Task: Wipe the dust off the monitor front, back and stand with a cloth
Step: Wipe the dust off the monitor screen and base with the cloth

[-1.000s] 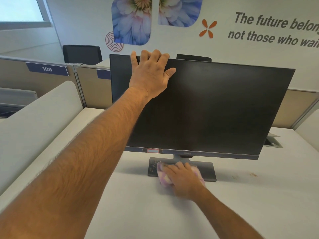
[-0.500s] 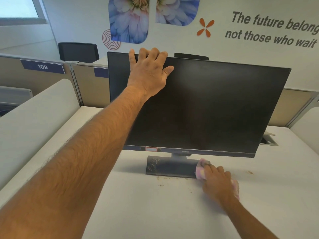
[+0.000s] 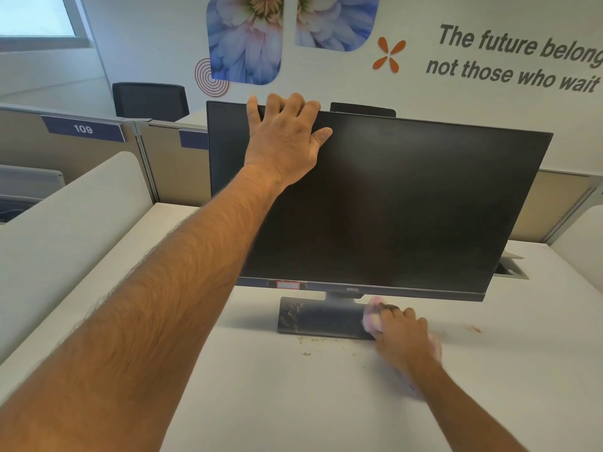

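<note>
Person wiping the monitor stand while steadying the screen.

The left hand (image 3: 284,143) lies spread over the top edge of the monitor (image 3: 391,203), fingers hooked behind it. Below, the right hand (image 3: 403,336) presses a pink cloth (image 3: 372,318) onto the right end of the stand base (image 3: 321,318); crumbs dot the desk (image 3: 293,402) just left of it.

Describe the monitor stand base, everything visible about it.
The base is a flat, dark rectangular plate, lying on the white desk under the monitor, joined to it by a short grey neck. Its left end carries pale dusty specks; the middle looks cleaner. The right hand presses a pink cloth on its right end. Crumbs lie on the desk in front.
</note>
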The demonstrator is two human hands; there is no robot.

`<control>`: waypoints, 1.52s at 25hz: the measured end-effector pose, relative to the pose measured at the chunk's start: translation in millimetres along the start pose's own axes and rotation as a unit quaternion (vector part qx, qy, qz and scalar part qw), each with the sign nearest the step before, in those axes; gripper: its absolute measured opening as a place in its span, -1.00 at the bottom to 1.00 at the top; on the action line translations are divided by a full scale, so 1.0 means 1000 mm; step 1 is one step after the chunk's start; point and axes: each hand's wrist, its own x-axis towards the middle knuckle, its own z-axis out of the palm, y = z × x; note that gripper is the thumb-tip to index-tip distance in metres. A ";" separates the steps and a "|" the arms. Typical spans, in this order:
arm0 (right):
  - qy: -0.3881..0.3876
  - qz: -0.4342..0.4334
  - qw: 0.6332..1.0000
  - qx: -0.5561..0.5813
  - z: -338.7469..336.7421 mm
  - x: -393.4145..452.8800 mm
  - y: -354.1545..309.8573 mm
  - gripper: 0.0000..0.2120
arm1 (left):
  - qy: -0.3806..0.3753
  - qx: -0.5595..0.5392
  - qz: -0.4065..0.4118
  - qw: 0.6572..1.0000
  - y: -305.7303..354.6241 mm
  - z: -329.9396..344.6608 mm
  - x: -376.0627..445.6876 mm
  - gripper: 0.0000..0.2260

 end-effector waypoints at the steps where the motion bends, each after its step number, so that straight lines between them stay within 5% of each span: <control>1: -0.007 -0.079 0.997 -0.013 0.002 -0.001 -0.004 -0.48 | -0.001 -0.001 -0.001 1.000 0.001 0.000 0.000 -0.56; 3: -0.032 -0.185 0.982 -0.025 0.001 -0.003 -0.017 -0.39 | 0.000 -0.001 -0.002 1.000 0.001 0.000 0.001 -0.56; 8: -0.006 -0.059 0.996 -0.065 -0.006 0.004 -0.057 -0.44 | 0.000 0.002 -0.005 1.000 -0.001 -0.001 -0.001 -0.56; 13: -0.046 -0.243 0.967 -0.067 -0.002 0.003 -0.078 -0.25 | -0.005 0.000 -0.004 1.000 -0.001 -0.002 0.000 -0.56; 18: -0.032 -0.139 0.988 -0.059 -0.008 0.009 -0.099 -0.34 | -0.008 0.003 -0.003 1.000 0.000 -0.003 -0.001 -0.56; 22: -0.050 -0.284 0.955 -0.069 -0.010 -0.001 -0.110 -0.30 | -0.011 0.003 -0.005 1.000 -0.001 -0.003 -0.001 -0.56; 27: -0.043 -0.167 0.984 -0.049 -0.012 0.011 -0.120 -0.35 | -0.011 0.002 -0.002 1.000 0.000 -0.003 -0.001 -0.55; 31: -0.065 -0.280 0.957 -0.033 -0.012 0.011 -0.127 -0.31 | -0.012 0.001 0.000 1.000 -0.001 -0.003 -0.001 -0.55; 36: -0.076 -0.136 0.988 -0.005 -0.019 0.020 -0.136 -0.38 | -0.015 0.006 0.001 1.000 -0.001 -0.003 -0.001 -0.55; 38: -0.074 -0.190 0.979 -0.027 -0.017 0.019 -0.142 -0.40 | -0.015 0.006 0.001 1.000 -0.002 -0.003 -0.001 -0.55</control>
